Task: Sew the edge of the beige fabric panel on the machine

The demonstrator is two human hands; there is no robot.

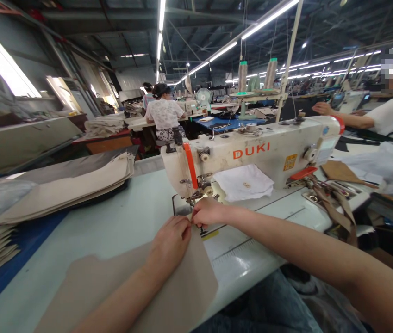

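"Beige fabric panel (191,282), where does it lie?"

"Flat on the pale tabletop (130,222), in front of the sewing machine (245,150), its far end close to the needle area. The near side reaches toward the person's lap."

"And the right hand (210,212)?"

"Thumb and fingers are pressed together, pinching the panel's far edge just below the machine's head."

"What about the left hand (170,240)?"

"It rests on top of the panel, fingers close together and bent, right beside the right hand. From this angle I can't tell whether it grips the edge or only presses down."

"Anything nearby?"

"A crumpled white cloth (245,182) under the machine's arm, and a stack of beige pieces (74,187) to the left, well apart from both hands."
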